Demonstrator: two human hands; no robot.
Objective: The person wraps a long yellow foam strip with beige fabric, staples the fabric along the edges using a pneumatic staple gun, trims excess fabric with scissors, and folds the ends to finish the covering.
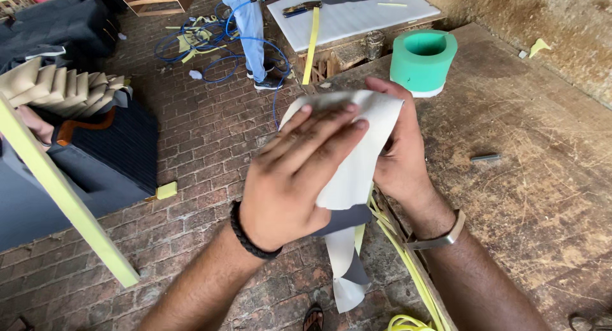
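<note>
White-and-grey strip of flexible sheet material (354, 171) hangs between both hands at the edge of the worn wooden workbench (542, 178), its tail drooping toward the brick floor (204, 146). The left hand (296, 178) lies flat over it, fingers pressed together; the right hand (398, 152) grips it from behind, fingers mostly hidden. A green foam cylinder (422, 60) stands near, yellow strips (408, 267) below.
</note>
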